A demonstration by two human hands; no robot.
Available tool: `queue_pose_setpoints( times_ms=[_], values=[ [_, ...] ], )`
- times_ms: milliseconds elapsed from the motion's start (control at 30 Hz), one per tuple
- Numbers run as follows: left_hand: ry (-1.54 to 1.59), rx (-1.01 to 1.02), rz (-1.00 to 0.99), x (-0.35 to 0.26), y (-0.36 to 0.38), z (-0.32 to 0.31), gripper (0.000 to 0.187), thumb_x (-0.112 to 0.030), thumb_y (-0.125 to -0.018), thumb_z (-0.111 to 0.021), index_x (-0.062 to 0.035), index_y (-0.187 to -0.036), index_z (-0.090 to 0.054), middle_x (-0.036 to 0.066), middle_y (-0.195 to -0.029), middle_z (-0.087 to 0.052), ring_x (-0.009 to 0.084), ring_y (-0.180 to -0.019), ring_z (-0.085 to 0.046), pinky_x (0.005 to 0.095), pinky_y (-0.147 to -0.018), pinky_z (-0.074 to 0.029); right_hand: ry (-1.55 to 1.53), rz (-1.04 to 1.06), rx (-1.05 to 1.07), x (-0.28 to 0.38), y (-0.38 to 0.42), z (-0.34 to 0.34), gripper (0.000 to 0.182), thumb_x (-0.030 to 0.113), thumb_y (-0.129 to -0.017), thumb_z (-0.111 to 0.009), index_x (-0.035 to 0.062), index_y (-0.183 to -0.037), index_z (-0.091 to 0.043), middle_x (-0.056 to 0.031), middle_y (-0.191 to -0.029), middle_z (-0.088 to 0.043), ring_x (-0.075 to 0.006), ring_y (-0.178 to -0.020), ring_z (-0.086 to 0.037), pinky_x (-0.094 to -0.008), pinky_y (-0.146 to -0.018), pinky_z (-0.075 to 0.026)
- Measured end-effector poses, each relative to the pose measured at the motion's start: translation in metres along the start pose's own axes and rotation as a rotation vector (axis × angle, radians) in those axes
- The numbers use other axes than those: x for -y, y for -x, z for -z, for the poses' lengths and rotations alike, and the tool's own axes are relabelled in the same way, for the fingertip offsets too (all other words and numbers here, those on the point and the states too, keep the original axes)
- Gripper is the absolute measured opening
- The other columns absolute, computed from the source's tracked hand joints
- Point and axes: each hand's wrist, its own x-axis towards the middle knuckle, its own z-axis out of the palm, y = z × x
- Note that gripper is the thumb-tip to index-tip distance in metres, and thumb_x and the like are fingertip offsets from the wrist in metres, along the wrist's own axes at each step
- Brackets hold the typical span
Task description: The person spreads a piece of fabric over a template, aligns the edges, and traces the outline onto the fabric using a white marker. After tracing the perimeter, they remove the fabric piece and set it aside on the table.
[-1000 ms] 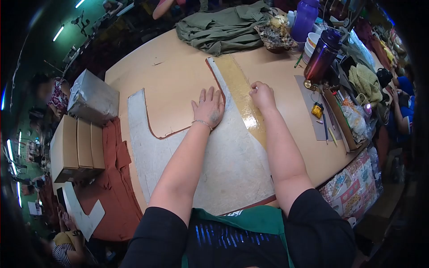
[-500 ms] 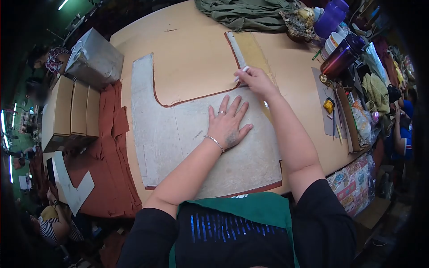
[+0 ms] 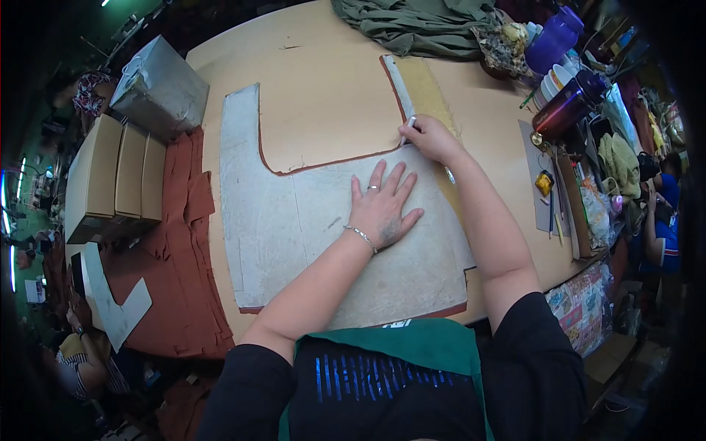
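Note:
A grey-white garment pattern [image 3: 294, 213], shaped with a deep curved cutout, lies flat on the table. Reddish-brown cloth shows as a thin rim under its edges. My left hand [image 3: 381, 213] presses flat on the middle of the pattern, fingers spread, with a ring and a bracelet on. In my right hand [image 3: 435, 141] is a slim white marking pen [image 3: 407, 128], pinched between the fingers. Its tip meets the cutout's edge near the right inner corner. A yellowish strip [image 3: 421, 88] runs beside and partly under the pattern's right arm; the right forearm covers some of it.
Stacked reddish-brown cloth [image 3: 184, 257] lies left, with a small white pattern [image 3: 121, 309] on it. Cardboard boxes [image 3: 103, 180] and a grey box [image 3: 163, 88] stand behind. Green fabric [image 3: 419, 26] sits at the back; a dark tumbler [image 3: 562, 106] and pencils are right. Other people work nearby.
My right hand has moved the pen slightly along the cutout's edge toward the inner corner, its tip now lower. The left hand stays flat on the pattern. The whole view has shifted a little.

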Motion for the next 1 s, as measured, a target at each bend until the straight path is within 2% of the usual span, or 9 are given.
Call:
queue_pose_setpoints(
  times_ms=[300, 500, 600, 700, 733, 833, 867, 1000],
  values=[
    [0.015, -0.014, -0.017, 0.002, -0.002, 0.0, 0.06, -0.048, -0.082, -0.045, -0.0186, -0.133, -0.032, 0.006, -0.142, -0.022, 0.0318, -0.131, -0.015, 0.0651, -0.095, -0.018, 0.344, -0.02, 0.283, 0.007, -0.066, 0.036, 0.034, 0.032, -0.082, -0.056, -0.0007, -0.089, -0.061, -0.0161, -0.08, -0.063, -0.028, -0.074, -0.06, -0.0358, -0.07, -0.044],
    [0.018, -0.021, -0.025, 0.001, -0.002, 0.0, 0.06, -0.048, -0.081, -0.046, -0.0187, -0.132, -0.034, 0.006, -0.141, -0.023, 0.0317, -0.13, -0.015, 0.0658, -0.093, -0.019, 0.365, 0.025, 0.172, -0.005, -0.126, 0.034, 0.032, 0.032, -0.082, -0.055, 0.0009, -0.086, -0.061, -0.0142, -0.08, -0.063, -0.027, -0.076, -0.06, -0.035, -0.071, -0.044],
    [0.019, -0.025, -0.023, 0.001, -0.003, 0.002, 0.06, -0.048, -0.08, -0.046, -0.019, -0.132, -0.035, 0.006, -0.141, -0.024, 0.031, -0.13, -0.016, 0.0655, -0.093, -0.02, 0.274, 0.085, 0.091, 0.004, -0.153, 0.038, 0.027, 0.028, -0.084, -0.055, 0.0013, -0.084, -0.061, -0.0112, -0.078, -0.064, -0.0215, -0.071, -0.059, -0.0325, -0.068, -0.044],
    [0.03, -0.031, -0.022, 0.002, -0.004, 0.003, 0.06, -0.049, -0.08, -0.048, -0.0195, -0.131, -0.037, 0.005, -0.14, -0.025, 0.0304, -0.13, -0.018, 0.0652, -0.093, -0.02, 0.313, 0.167, -0.103, -0.014, -0.193, 0.029, 0.027, 0.028, -0.085, -0.054, 0.0022, -0.084, -0.061, -0.0102, -0.078, -0.064, -0.0209, -0.071, -0.059, -0.0321, -0.069, -0.044],
    [0.037, -0.034, -0.026, 0.003, -0.004, 0.003, 0.06, -0.049, -0.079, -0.048, -0.0195, -0.13, -0.037, 0.005, -0.14, -0.025, 0.0304, -0.13, -0.019, 0.0651, -0.093, -0.02, 0.217, 0.178, -0.106, -0.019, -0.204, 0.028, 0.029, 0.033, -0.082, -0.055, 0.0041, -0.083, -0.061, -0.0148, -0.082, -0.063, -0.0319, -0.081, -0.059, -0.0376, -0.073, -0.045],
    [0.062, -0.05, -0.038, 0.004, -0.004, 0.002, 0.058, -0.049, -0.08, -0.048, -0.0195, -0.129, -0.039, 0.005, -0.139, -0.027, 0.0301, -0.129, -0.02, 0.0644, -0.093, -0.02, 0.103, 0.189, -0.233, -0.038, -0.223, 0.021, 0.029, 0.033, -0.082, -0.056, 0.0053, -0.087, -0.062, -0.015, -0.081, -0.062, -0.0292, -0.078, -0.059, -0.0355, -0.072, -0.045],
    [0.076, -0.055, -0.041, 0.004, -0.005, 0.004, 0.057, -0.048, -0.08, -0.048, -0.0189, -0.129, -0.04, 0.006, -0.138, -0.029, 0.0297, -0.128, -0.021, 0.0635, -0.093, -0.02, -0.037, 0.209, -0.214, -0.045, -0.224, 0.021, 0.032, 0.035, -0.083, -0.056, 0.005, -0.09, -0.063, -0.011, -0.081, -0.064, -0.0215, -0.075, -0.059, -0.0318, -0.071, -0.045],
    [0.187, 0.073, -0.055, 0.017, -0.033, 0.016, 0.051, -0.043, -0.082, -0.049, -0.0144, -0.124, -0.043, 0.007, -0.131, -0.037, 0.0286, -0.125, -0.028, 0.0596, -0.095, -0.022, -0.682, 0.203, -0.222, -0.054, -0.219, 0.028, 0.03, 0.034, -0.086, -0.054, 0.0063, -0.093, -0.063, -0.0016, -0.087, -0.062, -0.0111, -0.08, -0.056, -0.0267, -0.074, -0.042]
  ],
)
